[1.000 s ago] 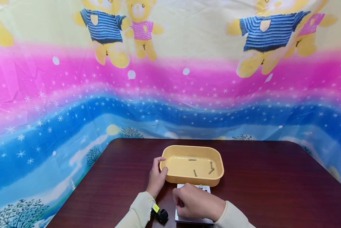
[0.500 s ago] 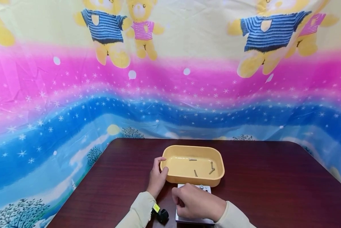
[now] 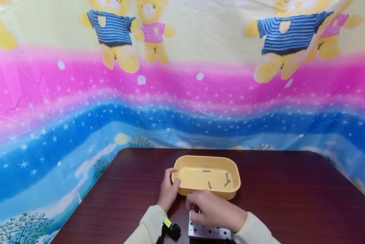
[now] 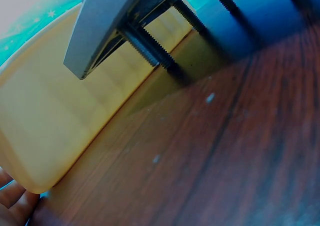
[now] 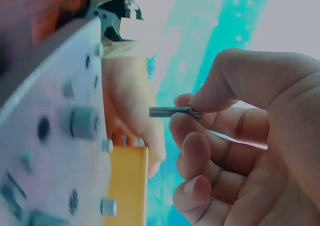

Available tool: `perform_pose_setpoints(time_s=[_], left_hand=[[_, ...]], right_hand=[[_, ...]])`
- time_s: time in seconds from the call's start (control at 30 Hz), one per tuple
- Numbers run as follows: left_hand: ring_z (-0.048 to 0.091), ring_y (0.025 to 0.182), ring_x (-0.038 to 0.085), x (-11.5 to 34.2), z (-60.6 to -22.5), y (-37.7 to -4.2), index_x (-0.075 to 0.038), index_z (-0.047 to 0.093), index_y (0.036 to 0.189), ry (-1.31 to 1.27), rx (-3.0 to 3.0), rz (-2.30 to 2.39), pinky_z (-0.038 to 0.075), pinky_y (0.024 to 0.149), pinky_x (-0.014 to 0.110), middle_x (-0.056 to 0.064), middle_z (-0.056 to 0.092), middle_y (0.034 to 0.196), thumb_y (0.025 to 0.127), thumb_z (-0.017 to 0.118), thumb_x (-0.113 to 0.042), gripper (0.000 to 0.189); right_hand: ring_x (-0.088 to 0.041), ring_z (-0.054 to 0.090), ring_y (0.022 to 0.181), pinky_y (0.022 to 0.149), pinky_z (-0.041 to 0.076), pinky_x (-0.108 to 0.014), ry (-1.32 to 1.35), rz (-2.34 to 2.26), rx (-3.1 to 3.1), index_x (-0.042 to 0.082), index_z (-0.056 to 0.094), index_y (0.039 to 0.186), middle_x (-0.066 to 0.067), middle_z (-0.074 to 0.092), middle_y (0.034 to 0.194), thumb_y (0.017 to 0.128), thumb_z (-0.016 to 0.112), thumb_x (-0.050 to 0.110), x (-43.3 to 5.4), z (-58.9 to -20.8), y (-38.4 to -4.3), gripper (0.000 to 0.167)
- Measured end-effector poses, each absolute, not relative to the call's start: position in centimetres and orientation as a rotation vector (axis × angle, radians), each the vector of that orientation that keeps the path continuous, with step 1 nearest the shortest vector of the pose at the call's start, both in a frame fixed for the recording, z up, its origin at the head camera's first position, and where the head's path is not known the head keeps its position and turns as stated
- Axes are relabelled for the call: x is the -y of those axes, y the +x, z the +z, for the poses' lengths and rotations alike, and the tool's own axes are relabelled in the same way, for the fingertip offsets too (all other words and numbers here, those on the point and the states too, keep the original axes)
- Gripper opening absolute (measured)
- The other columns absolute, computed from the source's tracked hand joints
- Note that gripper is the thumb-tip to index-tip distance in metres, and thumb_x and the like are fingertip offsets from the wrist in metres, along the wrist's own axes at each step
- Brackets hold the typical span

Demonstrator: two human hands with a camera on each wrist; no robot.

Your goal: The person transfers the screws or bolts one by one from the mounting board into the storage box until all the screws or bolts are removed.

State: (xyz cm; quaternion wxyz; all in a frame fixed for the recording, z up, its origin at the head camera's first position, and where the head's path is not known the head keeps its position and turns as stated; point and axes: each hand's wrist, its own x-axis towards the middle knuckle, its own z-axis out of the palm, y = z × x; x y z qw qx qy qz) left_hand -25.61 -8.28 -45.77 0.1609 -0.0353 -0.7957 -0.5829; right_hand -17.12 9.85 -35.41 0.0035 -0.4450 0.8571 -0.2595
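Observation:
My right hand (image 3: 217, 208) is over a silver metal plate (image 3: 205, 232), pinching a small threaded screw (image 5: 172, 112) between thumb and index finger. In the right wrist view the screw is clear of the plate, its threaded end pointing at the plate's face. Several screw heads (image 5: 85, 122) stand out among the holes there. Seen from the left wrist, threaded shanks (image 4: 147, 45) stick out under the plate. My left hand (image 3: 167, 189) grips the left end of a yellow plastic bin (image 3: 206, 194), thumb and fingers at its rim.
Several loose screws (image 3: 206, 170) lie in the bin, which stands just beyond the plate. A black wrist camera (image 3: 174, 231) is strapped at my left cuff, left of the plate. A dark wooden table (image 3: 280, 189) is under everything, with a printed curtain (image 3: 200, 101) behind.
My right hand has lifted and shifted a little away from me, uncovering the near part of the plate with its holes. My left hand and the bin stay where they were.

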Motion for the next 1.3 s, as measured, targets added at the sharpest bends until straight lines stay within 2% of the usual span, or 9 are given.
perform_pose_setpoints(time_s=[0.2,0.4,0.53,0.67,0.93,1.07,1.3], left_hand=[[0.056,0.103,0.018,8.1,-45.9,-25.7,-0.019,0.050,0.118,-0.089,2.284,-1.654,0.046,0.085,0.034,0.011,0.057,0.124,0.086,0.054,-0.010,0.034],[0.054,0.106,0.018,7.9,-46.0,-25.8,-0.019,0.051,0.118,-0.075,2.275,-1.646,0.043,0.090,0.037,0.007,0.058,0.123,0.085,0.055,-0.009,0.035],[0.054,0.106,0.018,8.0,-46.0,-25.7,-0.019,0.051,0.118,-0.072,2.269,-1.646,0.043,0.090,0.038,0.007,0.058,0.122,0.085,0.055,-0.009,0.035],[0.054,0.108,0.019,8.0,-46.1,-25.7,-0.019,0.051,0.118,-0.071,2.273,-1.654,0.043,0.091,0.038,0.007,0.057,0.124,0.085,0.055,-0.009,0.034],[0.054,0.109,0.021,8.1,-46.0,-25.7,-0.018,0.051,0.118,-0.085,2.258,-1.658,0.042,0.092,0.039,0.010,0.058,0.124,0.085,0.055,-0.009,0.035],[0.054,0.110,0.023,8.1,-45.9,-25.7,-0.018,0.051,0.119,-0.088,2.254,-1.658,0.042,0.093,0.040,0.009,0.057,0.125,0.085,0.055,-0.009,0.035],[0.054,0.111,0.022,8.2,-45.9,-25.8,-0.020,0.051,0.119,-0.077,2.267,-1.667,0.042,0.094,0.040,0.007,0.056,0.126,0.086,0.054,-0.010,0.034]], right_hand=[[-0.001,0.045,0.061,0.059,0.042,-0.020,-1.313,-0.840,-2.752,0.018,0.062,0.083,0.016,0.050,0.069,0.082,0.059,0.006,-11.3,-35.0,-18.2,0.012],[-0.002,0.048,0.061,0.059,0.044,-0.022,-1.243,-0.934,-2.878,0.019,0.062,0.081,0.015,0.051,0.069,0.083,0.057,0.005,-13.2,-35.0,-19.9,0.016],[-0.003,0.047,0.061,0.058,0.044,-0.023,-1.138,-0.980,-2.958,0.016,0.063,0.082,0.013,0.051,0.069,0.084,0.058,0.005,-14.5,-35.2,-20.9,0.012],[-0.004,0.047,0.060,0.057,0.045,-0.024,-1.026,-1.017,-2.957,0.014,0.064,0.085,0.012,0.054,0.071,0.088,0.058,0.005,-15.5,-35.8,-21.8,0.010],[-0.007,0.048,0.061,0.059,0.045,-0.025,-0.870,-1.050,-2.974,0.017,0.063,0.092,0.008,0.058,0.078,0.092,0.057,0.007,-16.8,-37.0,-23.3,0.012],[-0.008,0.049,0.063,0.057,0.045,-0.026,-0.849,-1.111,-2.962,0.015,0.063,0.092,0.004,0.061,0.084,0.092,0.056,0.004,-17.4,-37.8,-24.1,0.013],[-0.011,0.049,0.067,0.061,0.045,-0.026,-0.779,-1.136,-2.985,0.014,0.065,0.091,0.003,0.062,0.085,0.090,0.057,0.004,-17.9,-39.2,-25.2,0.012]])
